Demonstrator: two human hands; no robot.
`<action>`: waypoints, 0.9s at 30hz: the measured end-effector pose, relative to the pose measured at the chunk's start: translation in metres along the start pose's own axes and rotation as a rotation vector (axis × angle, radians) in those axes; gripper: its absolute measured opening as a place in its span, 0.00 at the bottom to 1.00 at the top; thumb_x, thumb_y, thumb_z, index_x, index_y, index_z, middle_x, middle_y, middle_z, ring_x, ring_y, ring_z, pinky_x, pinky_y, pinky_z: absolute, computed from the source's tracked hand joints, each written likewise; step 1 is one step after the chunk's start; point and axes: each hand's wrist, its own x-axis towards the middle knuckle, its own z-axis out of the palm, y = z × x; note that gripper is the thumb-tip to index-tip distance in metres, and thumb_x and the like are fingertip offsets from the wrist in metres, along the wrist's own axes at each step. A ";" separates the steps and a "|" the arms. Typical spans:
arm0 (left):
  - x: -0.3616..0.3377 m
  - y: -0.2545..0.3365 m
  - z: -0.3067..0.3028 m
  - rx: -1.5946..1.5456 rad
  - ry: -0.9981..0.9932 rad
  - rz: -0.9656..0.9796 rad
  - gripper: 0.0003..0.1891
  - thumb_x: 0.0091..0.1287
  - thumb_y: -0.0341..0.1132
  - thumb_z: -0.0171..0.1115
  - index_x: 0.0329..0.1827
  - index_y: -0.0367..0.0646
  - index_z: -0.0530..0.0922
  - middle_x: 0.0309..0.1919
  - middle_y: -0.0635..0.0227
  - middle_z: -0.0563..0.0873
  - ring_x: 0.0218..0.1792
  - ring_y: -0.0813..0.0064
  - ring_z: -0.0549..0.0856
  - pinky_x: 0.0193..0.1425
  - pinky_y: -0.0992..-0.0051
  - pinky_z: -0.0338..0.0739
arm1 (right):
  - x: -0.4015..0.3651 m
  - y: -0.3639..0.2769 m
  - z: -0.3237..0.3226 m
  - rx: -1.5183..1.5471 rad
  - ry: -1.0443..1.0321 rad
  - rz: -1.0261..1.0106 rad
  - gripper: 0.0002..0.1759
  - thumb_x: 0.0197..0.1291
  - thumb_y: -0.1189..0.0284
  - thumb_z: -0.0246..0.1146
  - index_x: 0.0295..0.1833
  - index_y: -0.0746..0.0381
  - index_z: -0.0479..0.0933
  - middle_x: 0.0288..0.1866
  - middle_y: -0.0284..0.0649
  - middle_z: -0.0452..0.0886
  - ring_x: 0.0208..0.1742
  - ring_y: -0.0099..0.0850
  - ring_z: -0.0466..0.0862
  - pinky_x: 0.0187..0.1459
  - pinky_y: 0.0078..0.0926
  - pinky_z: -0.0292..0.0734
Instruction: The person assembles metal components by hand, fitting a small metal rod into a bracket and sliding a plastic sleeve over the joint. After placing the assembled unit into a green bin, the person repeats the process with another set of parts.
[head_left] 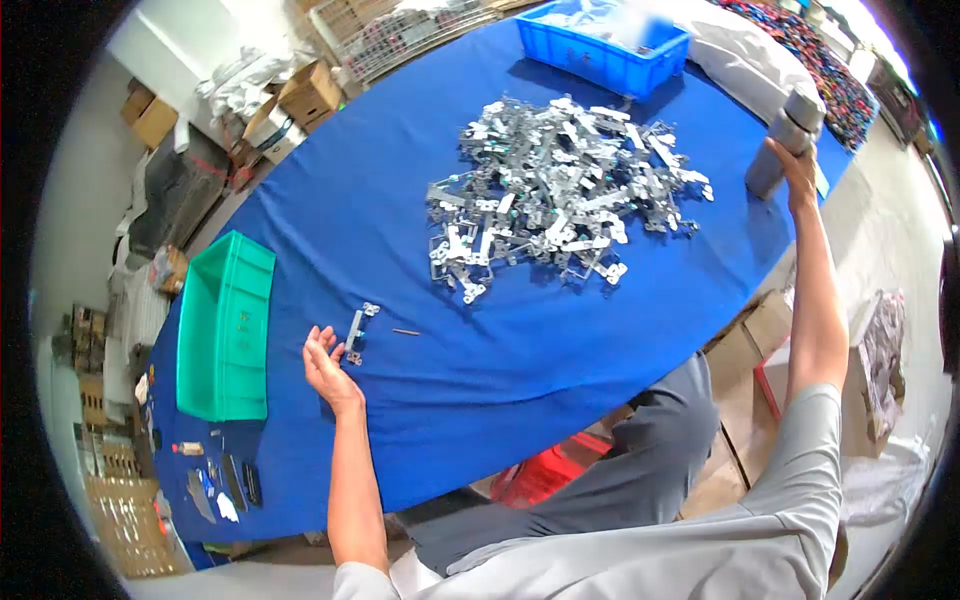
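Observation:
My right hand [796,172] is wrapped round a grey metal bottle [783,142] at the right edge of the table, the bottle leaning slightly. On the left, my left hand [331,376] lies on the blue cloth, its fingers loosely curved and apart, holding nothing. Right beside its fingertips is a single metal bracket [355,330] with small end pieces. A thin brown rod [406,332] lies just right of that bracket. A large heap of similar silver metal parts [560,190] covers the middle of the table, between my two hands.
A green bin [262,330] stands at the left, with small tools [232,480] below it. At the far side sits a blue crate [600,62]. A white sack [745,55] lies beside it. Cardboard boxes [310,95] stand beyond the blue-covered table [400,200].

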 end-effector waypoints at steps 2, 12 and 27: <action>0.001 -0.003 -0.001 0.010 -0.002 0.025 0.28 0.84 0.54 0.49 0.69 0.37 0.76 0.59 0.57 0.85 0.58 0.67 0.82 0.59 0.67 0.79 | 0.007 0.014 -0.002 0.012 -0.003 -0.009 0.49 0.47 0.56 0.85 0.69 0.67 0.70 0.61 0.46 0.81 0.60 0.38 0.82 0.63 0.38 0.76; -0.009 0.029 0.008 -0.015 0.097 0.309 0.21 0.79 0.37 0.63 0.70 0.37 0.75 0.61 0.61 0.84 0.60 0.70 0.82 0.59 0.71 0.80 | -0.085 -0.035 -0.073 0.009 0.012 -0.030 0.44 0.53 0.60 0.81 0.70 0.67 0.70 0.60 0.45 0.81 0.60 0.36 0.80 0.65 0.37 0.73; -0.372 0.210 0.267 -0.510 -1.599 0.896 0.42 0.54 0.35 0.73 0.78 0.53 0.71 0.74 0.39 0.69 0.72 0.40 0.71 0.76 0.52 0.69 | -0.424 -0.060 -0.197 -0.011 -0.147 0.162 0.51 0.53 0.69 0.79 0.79 0.68 0.60 0.68 0.47 0.74 0.67 0.38 0.76 0.68 0.39 0.71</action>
